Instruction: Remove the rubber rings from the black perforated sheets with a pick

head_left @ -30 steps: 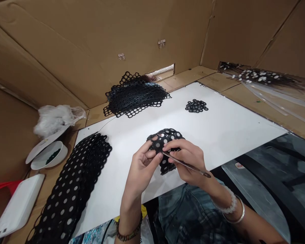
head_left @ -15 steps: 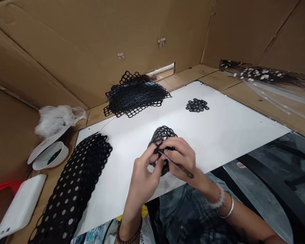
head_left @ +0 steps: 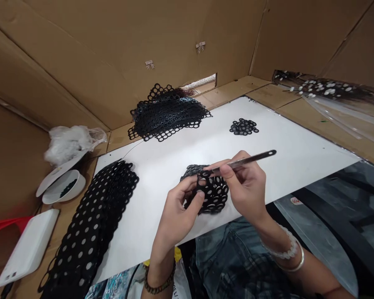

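My left hand (head_left: 180,207) pinches the upper left part of a black mesh piece made of joined rings (head_left: 214,197), which is curved over on the white board (head_left: 162,195). In my right hand (head_left: 248,182) is a slim dark metal tool, like tweezers (head_left: 252,158), with a small hole at its outer end. The tool lies slanted, its inner tip at the top edge of the mesh, close to my left fingertips. What that tip grips is too small to make out. A small heap of loose black rings (head_left: 244,127) lies behind on the board.
Stacked black ring mesh (head_left: 170,116) lies at the back, and a long dotted black strip (head_left: 87,224) at the left. Beyond it are a white bowl (head_left: 65,191), a white device (head_left: 29,245) and a plastic bag (head_left: 71,143). Cardboard walls (head_left: 127,37) stand around.
My right hand has turned over and shifted right, and the tool's outer end has swung from low near the wrist to up and right. More of the mesh now shows between my hands.
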Action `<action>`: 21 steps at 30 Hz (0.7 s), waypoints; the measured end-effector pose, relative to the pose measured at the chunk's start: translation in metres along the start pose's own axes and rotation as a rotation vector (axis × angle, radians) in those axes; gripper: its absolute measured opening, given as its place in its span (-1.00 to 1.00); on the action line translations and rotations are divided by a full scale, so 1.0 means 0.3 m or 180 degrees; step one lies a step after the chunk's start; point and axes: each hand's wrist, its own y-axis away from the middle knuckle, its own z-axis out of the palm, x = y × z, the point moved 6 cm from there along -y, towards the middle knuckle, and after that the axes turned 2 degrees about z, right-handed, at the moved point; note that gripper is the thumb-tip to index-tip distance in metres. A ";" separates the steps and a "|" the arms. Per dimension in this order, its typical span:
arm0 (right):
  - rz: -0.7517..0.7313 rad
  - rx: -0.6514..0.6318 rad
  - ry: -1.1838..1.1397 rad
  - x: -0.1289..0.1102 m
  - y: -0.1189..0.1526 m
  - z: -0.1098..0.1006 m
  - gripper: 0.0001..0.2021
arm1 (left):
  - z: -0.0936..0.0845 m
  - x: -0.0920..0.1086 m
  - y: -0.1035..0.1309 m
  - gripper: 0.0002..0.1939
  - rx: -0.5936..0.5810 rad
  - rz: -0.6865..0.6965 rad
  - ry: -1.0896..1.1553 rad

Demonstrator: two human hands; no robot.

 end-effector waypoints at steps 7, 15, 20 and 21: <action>0.0135 -0.0352 -0.0132 0.013 0.006 0.024 -0.91 | 0.001 -0.021 -0.011 -0.71 -0.0013 -0.0176 0.0067; -0.0040 -0.0553 -0.0194 0.006 0.015 0.031 -0.92 | -0.007 -0.021 -0.011 -0.73 0.0003 -0.0180 0.0386; 0.0019 -0.0542 -0.0189 0.011 0.014 0.031 -0.92 | -0.009 -0.021 -0.012 -0.71 0.0011 -0.0194 0.0416; 0.0032 -0.0545 -0.0207 0.011 0.014 0.032 -0.92 | -0.009 -0.021 -0.011 -0.70 0.0003 -0.0196 0.0421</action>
